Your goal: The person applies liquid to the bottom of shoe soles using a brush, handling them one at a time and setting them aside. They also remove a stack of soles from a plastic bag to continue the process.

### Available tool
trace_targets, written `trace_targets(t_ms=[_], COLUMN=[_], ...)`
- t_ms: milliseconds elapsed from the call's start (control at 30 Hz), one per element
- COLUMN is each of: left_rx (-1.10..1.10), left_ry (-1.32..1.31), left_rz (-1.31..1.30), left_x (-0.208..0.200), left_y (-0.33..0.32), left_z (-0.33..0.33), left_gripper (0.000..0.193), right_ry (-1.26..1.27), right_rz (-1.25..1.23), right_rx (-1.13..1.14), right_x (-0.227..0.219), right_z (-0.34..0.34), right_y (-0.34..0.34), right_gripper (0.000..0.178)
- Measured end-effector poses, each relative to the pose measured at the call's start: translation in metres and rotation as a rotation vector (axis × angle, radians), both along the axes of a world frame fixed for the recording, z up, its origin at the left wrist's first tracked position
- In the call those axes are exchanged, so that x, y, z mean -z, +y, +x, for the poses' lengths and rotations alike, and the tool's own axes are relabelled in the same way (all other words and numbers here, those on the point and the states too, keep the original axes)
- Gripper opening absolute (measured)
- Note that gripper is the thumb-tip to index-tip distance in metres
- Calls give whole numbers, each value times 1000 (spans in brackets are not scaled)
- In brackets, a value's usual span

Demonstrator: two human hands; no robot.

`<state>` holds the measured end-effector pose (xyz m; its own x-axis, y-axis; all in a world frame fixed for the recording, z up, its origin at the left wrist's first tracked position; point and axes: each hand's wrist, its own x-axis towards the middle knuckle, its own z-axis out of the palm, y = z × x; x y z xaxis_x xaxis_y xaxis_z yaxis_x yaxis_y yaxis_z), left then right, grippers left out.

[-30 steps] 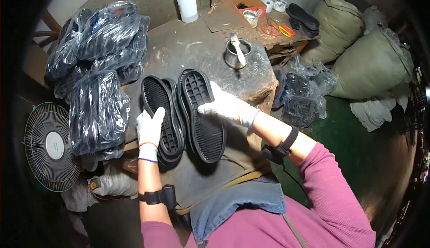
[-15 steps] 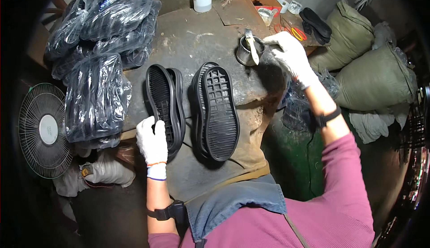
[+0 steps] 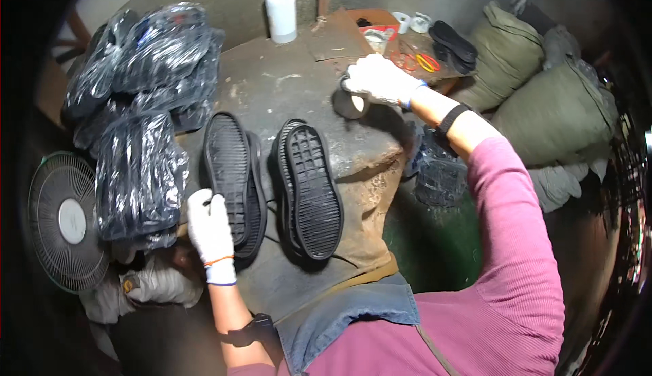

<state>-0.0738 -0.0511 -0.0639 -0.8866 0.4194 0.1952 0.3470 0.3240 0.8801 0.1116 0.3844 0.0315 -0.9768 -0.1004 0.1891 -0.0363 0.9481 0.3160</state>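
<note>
Two stacks of black shoe soles lie on the bench in front of me. The left shoe soles [image 3: 227, 155] show a ribbed surface, and the right shoe soles [image 3: 312, 193] have a grid at the far end and ribs nearer me. My left hand [image 3: 211, 230], in a white glove, pinches the near left edge of the left stack, fingertips partly hidden. My gloved right hand [image 3: 382, 81] is closed over a small dark pot [image 3: 341, 106]. It grips a brush [image 3: 358, 105]; only a pale part of it shows below the fingers.
Plastic-wrapped black bundles [image 3: 139, 176] are piled at the left, by a fan [image 3: 71, 220]. A white bottle [image 3: 282, 15] stands at the back. Farther right are a red box [image 3: 380, 23], orange-handled scissors [image 3: 426, 62], more dark soles [image 3: 454, 45] and full green sacks [image 3: 553, 118].
My right hand has moved left onto the pot and closed on the brush that rested in it. My left hand stays at the left soles. The whole view has shifted slightly.
</note>
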Motion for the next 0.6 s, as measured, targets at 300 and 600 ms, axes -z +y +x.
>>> trace_targets(t_ms=[300, 600], left_rx=[662, 1008], left_ry=[-1135, -1296], left_rz=[528, 1106], left_x=[-42, -67], left_y=[-27, -19], left_z=[-24, 8], left_gripper=[61, 88], right_ry=[634, 482], right_rz=[-1021, -252], right_rx=[286, 445], right_x=[40, 33], right_z=[3, 12], right_y=[28, 2], right_gripper=[18, 19])
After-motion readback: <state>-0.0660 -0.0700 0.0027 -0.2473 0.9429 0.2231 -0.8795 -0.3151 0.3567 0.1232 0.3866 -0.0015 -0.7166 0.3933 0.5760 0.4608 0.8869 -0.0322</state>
